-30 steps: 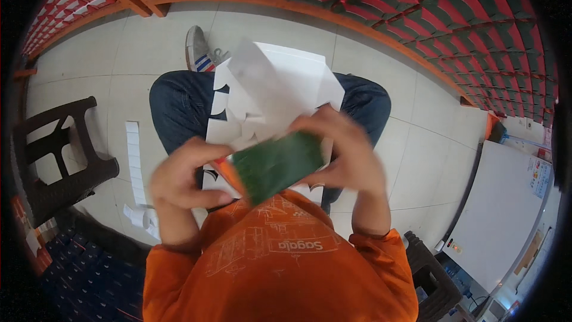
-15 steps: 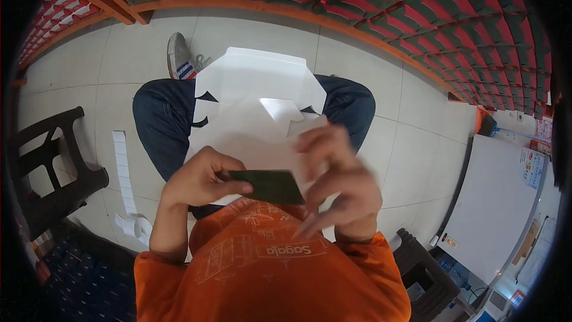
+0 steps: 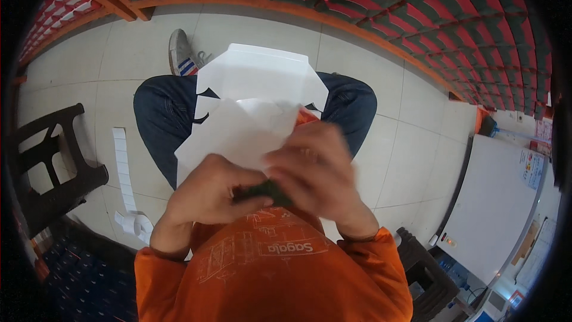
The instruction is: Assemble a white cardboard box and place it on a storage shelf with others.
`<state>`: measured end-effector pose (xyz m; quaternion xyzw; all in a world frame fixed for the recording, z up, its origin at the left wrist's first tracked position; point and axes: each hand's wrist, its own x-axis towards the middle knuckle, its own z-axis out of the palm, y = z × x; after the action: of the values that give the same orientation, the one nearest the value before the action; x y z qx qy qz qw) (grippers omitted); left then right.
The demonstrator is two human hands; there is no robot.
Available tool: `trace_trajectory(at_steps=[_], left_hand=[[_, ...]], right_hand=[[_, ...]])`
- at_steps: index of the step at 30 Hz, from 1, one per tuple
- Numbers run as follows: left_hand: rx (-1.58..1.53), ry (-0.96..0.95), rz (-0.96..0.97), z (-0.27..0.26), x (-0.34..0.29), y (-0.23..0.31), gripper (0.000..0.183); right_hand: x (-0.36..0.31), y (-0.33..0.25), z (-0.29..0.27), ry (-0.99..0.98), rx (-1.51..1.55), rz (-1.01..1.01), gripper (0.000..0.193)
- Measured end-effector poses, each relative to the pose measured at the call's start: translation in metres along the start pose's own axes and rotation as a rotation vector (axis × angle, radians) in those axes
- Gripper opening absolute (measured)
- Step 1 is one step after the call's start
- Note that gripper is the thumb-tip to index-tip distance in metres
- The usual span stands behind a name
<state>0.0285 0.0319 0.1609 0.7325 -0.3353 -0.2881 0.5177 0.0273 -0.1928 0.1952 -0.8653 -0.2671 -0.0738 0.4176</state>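
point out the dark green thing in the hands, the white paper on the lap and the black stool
dark green thing (image 3: 267, 189), head view, the strip showing between the two hands
white paper (image 3: 256, 80), head view, the flat upper sheet over the knees
black stool (image 3: 50, 170), head view, its seat frame at the left

White paper sheets (image 3: 256, 98) rest on the lap (image 3: 161, 113), just beyond the fingers (image 3: 250, 186). Left of them, a paper strip (image 3: 124, 170) lies on the tile floor (image 3: 77, 77).
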Motion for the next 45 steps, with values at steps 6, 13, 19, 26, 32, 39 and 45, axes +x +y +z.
trace_trajectory(at_steps=[6,13,19,26,32,39,45], left_hand=[[-1.172,0.846,-0.124,0.001,0.014,0.012,0.029],[-1.331,0.761,-0.076,0.003,0.016,0.000,0.030],[-0.976,0.913,-0.113,0.001,0.012,-0.002,0.026],[-0.807,0.934,-0.098,0.021,0.010,0.021,0.027],[-0.731,0.903,-0.094,0.018,0.018,0.034,0.036],[-0.988,0.848,-0.293,-0.005,0.062,-0.037,0.032],[-0.597,0.744,0.022,0.028,0.069,-0.073,0.041]], right_hand=[[-0.013,0.006,0.026,0.034,-0.208,-0.310,0.045],[-0.007,0.023,0.021,0.055,0.310,-0.056,0.059],[0.020,-0.010,-0.005,-0.323,-0.064,-0.018,0.050],[0.033,-0.006,0.000,-0.104,-0.088,-0.031,0.036],[0.035,0.026,0.009,-0.178,0.373,0.140,0.067],[0.017,0.067,0.018,0.095,0.298,-0.010,0.067],[0.004,0.074,-0.001,-0.147,-0.394,-0.073,0.069]])
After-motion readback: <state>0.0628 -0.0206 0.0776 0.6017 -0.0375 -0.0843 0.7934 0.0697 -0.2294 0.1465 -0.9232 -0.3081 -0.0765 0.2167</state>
